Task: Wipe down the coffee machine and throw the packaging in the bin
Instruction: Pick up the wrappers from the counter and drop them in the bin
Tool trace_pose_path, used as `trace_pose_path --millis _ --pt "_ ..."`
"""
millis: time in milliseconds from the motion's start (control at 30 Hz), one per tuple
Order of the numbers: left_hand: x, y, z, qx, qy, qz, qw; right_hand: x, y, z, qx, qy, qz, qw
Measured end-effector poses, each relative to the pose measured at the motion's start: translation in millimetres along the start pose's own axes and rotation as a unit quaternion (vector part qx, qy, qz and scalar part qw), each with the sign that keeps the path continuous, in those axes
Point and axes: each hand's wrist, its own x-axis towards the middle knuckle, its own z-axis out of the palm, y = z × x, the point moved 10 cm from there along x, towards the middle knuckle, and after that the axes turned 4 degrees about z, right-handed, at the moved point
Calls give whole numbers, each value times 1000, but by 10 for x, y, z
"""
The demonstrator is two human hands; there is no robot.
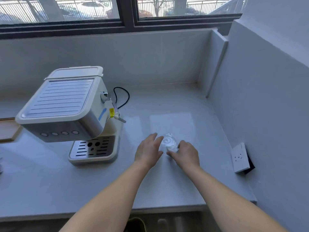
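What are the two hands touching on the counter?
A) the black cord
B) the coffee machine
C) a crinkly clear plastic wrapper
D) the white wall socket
C: the left hand and the right hand meet on the crumpled clear plastic wrapper, which lies on the counter to the right of the coffee machine; how firmly either hand grips it cannot be told.

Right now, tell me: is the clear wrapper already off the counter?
No, the wrapper lies on the counter between the left hand and right hand.
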Motion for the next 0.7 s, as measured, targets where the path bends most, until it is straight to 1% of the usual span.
trace_pose_path --millis 133,233,300,367,533,600,700 --pt "145 65 44 36 -8 48 998 47 -3 41 -23 -1 -12 1000" --pt "180 129 59 104 -15 83 991 59 -12 50 -56 11 -35 998" --pt "167 159 44 125 -9 101 987 84 2 55 -58 12 -35 998" --pt "136 194 88 143 -25 118 982 100 17 58 -53 10 -29 998" --pt "157 255 88 210 7 166 964 91 118 34 -63 13 -11 998" --pt "159 231 58 217 14 171 961 75 173 -5 -69 21 -5 997" --pt "102 157 -11 192 27 165 967 36 179 -30 -69 19 -7 997"
